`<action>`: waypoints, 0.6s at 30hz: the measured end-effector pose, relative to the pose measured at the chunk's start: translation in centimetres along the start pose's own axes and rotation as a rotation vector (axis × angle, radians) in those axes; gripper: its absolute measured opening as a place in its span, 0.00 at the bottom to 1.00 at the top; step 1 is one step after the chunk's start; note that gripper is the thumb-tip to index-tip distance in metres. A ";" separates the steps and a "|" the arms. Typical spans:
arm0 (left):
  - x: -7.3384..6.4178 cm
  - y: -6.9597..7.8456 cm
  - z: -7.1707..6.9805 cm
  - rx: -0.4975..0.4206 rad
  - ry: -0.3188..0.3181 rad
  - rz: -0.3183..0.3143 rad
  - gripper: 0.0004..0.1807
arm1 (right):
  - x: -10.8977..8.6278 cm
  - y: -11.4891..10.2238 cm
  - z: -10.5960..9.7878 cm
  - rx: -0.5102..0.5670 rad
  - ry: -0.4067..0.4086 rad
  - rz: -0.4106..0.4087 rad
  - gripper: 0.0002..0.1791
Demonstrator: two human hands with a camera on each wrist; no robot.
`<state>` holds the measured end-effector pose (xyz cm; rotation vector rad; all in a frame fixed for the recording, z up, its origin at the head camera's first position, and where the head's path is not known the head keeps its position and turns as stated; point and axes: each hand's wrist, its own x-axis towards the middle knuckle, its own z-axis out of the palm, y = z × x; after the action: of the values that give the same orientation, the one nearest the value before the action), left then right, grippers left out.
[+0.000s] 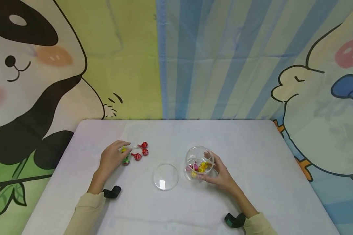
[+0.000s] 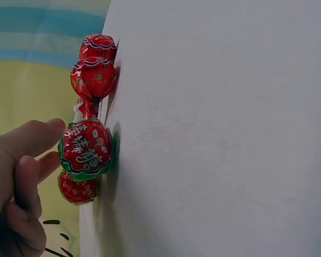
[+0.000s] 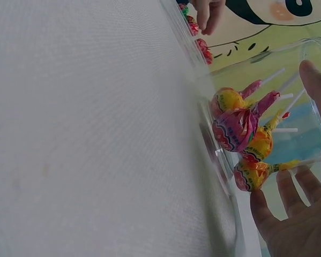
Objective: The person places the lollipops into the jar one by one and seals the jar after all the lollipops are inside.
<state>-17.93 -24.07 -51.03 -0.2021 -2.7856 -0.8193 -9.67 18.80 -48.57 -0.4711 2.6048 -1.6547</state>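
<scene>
My right hand (image 1: 219,173) holds a clear round jar (image 1: 191,151) around its side, thumb and fingers spread on the wall. Inside the jar sit several lollipops, yellow ones (image 3: 251,175) and a purple one (image 3: 236,129), sticks pointing up and out. My left hand (image 1: 113,157) reaches over a small group of lollipops on the table, thumb and forefinger apart around a white stick. Nearest to it are a green-edged lollipop (image 2: 86,150) and a yellow-wrapped one (image 1: 123,149). Red lollipops (image 1: 137,157) lie just to its right.
A clear round lid (image 1: 166,177) lies flat on the white table (image 1: 164,212) between the hands, left of the jar. A cartoon-printed curtain (image 1: 217,58) stands behind the table's back edge. Black wrist devices (image 1: 112,192) sit at both cuffs.
</scene>
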 end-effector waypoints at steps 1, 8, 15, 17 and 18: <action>0.3 -0.1 0.1 0.000 -0.017 -0.012 0.17 | 0.0 0.0 0.0 0.001 -0.001 -0.005 0.50; 0.9 -0.3 0.4 -0.034 -0.088 -0.080 0.13 | 0.1 0.3 0.0 -0.002 -0.009 -0.020 0.50; 0.9 -0.2 0.2 -0.010 -0.132 -0.107 0.14 | 0.0 0.1 -0.2 -0.005 -0.008 -0.014 0.50; 0.9 -0.2 0.2 -0.004 -0.139 -0.110 0.13 | 0.0 0.1 -0.2 -0.006 -0.008 -0.013 0.50; 0.9 -0.2 0.3 -0.004 -0.141 -0.110 0.13 | 0.0 0.1 -0.2 -0.006 -0.008 -0.013 0.50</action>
<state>-18.86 -24.04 -51.13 -0.1127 -2.9497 -0.8680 -9.73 19.06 -48.59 -0.4940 2.6081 -1.6455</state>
